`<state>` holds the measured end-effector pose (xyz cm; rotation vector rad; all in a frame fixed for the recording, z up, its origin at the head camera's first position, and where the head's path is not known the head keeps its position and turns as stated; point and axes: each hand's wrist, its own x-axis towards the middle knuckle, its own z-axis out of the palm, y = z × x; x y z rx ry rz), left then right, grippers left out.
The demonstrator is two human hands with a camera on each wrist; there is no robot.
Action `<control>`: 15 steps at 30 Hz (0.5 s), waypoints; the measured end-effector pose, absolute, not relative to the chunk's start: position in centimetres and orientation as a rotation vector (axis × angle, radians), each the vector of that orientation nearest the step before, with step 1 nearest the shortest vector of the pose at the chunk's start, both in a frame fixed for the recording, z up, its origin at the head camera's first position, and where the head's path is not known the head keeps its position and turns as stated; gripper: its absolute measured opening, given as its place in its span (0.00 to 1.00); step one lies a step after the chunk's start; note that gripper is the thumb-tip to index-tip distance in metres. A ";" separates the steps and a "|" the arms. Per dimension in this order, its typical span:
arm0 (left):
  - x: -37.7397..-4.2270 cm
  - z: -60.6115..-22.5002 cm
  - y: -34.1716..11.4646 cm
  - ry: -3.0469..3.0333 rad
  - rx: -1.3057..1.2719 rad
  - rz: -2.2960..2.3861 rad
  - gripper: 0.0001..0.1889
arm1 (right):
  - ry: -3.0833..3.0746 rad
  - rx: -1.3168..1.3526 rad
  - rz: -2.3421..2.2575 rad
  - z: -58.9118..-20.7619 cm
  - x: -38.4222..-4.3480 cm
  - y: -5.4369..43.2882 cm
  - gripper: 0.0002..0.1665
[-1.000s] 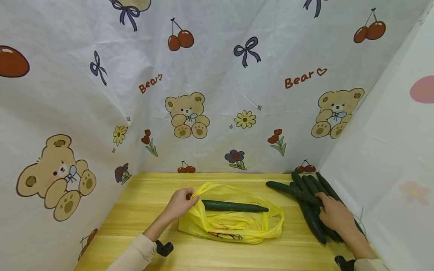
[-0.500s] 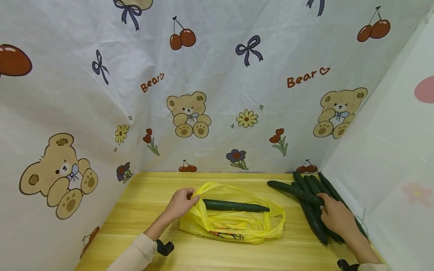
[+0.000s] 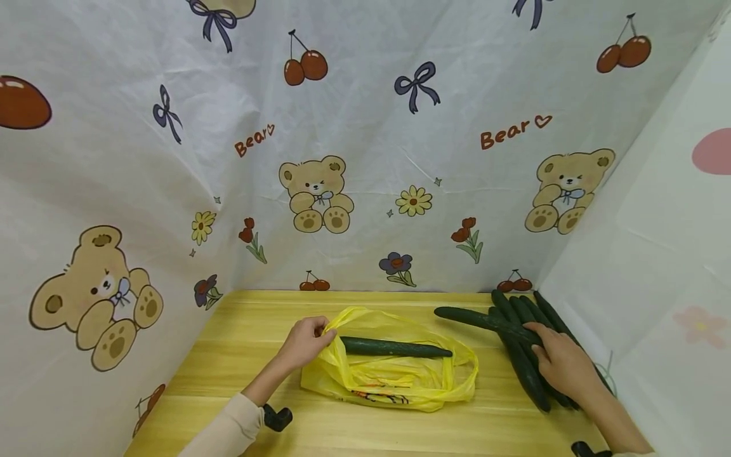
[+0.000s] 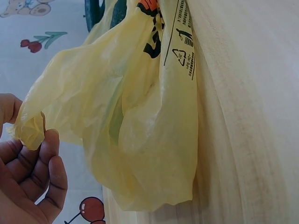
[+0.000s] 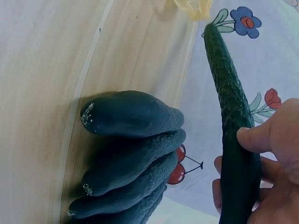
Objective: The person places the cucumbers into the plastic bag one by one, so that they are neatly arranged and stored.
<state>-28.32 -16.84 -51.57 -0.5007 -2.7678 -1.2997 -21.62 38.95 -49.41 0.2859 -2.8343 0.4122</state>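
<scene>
In the head view my left hand (image 3: 307, 343) pinches the gathered left edge of a yellow plastic bag (image 3: 469, 381), which lies on the table with its mouth open. One cucumber (image 3: 394, 348) lies lengthwise inside the bag. My right hand (image 3: 562, 362) grips another cucumber (image 3: 471, 316) near one end, its far tip angled left toward the bag. The right wrist view shows the thumb across this cucumber (image 5: 231, 88) and fingertips behind it. In the left wrist view, the thin film (image 4: 28, 133) bunches between thumb and fingers.
Several cucumbers (image 3: 524, 374) lie side by side at the table's right, below the held one. The wooden table (image 3: 257, 311) meets a patterned white sheet (image 3: 365, 127) at the back and sides. A thin pale cord (image 3: 610, 374) stands by the right wall.
The cucumber in my right hand has shifted a little to the left over the pile, its tip nearer the bag. My left hand and the bag have stayed put.
</scene>
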 end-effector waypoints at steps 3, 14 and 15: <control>-28.3 -51.6 -16.8 -2.775 -0.498 -1.294 0.17 | -2.823 0.323 0.429 -49.2 -21.4 38.7 0.27; -28.4 -51.5 -16.8 -2.778 -0.490 -1.275 0.16 | -2.766 0.441 0.449 -48.0 -20.5 37.3 0.29; -28.4 -51.5 -16.8 -2.776 -0.492 -1.277 0.16 | -2.761 0.448 0.454 -47.9 -20.4 37.1 0.29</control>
